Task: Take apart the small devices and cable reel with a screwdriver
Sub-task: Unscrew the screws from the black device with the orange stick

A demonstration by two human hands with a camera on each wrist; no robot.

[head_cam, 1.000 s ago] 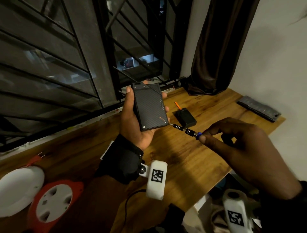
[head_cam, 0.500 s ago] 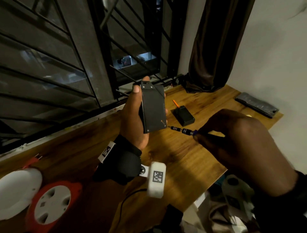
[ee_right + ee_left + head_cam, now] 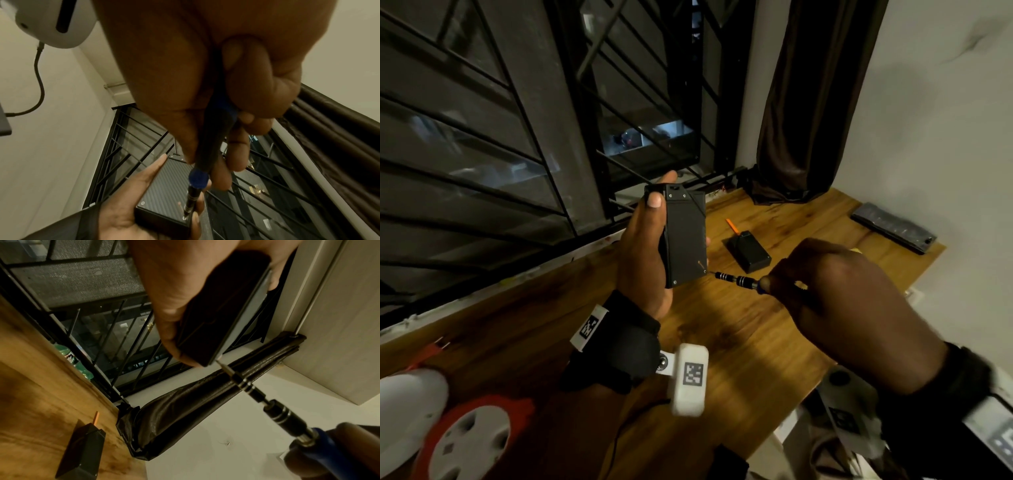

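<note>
Both hands occupied: rigid black device (image 3: 686,240) being clasped edgewise by left hand (image 3: 643,253); screwdriver (image 3: 739,280) being pinched by right hand (image 3: 835,294), tip seated at corner screw; slip judged likely.

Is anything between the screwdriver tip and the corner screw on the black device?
Nothing visible. The screwdriver, gripped by the right hand, has its tip seated at the corner screw of the device; the left hand holds the edges, clear of that corner.

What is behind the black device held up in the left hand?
The left hand wraps its back, fingertips showing past the far edge. The rear face itself is covered.
</note>
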